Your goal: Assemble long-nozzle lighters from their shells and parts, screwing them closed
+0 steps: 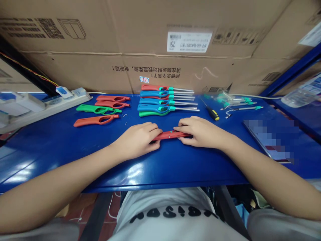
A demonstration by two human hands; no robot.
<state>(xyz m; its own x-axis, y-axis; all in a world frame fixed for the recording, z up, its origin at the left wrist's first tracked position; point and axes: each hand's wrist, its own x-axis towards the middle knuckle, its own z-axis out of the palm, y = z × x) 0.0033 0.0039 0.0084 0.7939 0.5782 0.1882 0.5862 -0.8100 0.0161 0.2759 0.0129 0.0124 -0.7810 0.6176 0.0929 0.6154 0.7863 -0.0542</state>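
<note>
Left hand [140, 140] and right hand [199, 133] pinch opposite ends of one red casing [170, 135] at the surface [160, 167], just before the stacked lighters [149, 107]. Three red handles [88, 122] lie left; one screwdriver [213, 114] and one phone [266, 142] lie right. The carton's upside-down label [190, 42] shows "25".

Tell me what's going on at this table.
A person holds a red casing level above or on the blue table, the left hand at one end and the right hand at the other. Beyond the hands lie lighters with metal tubes, with tubeless casings to their left. A screwdriver lies untouched beyond the right hand.
</note>
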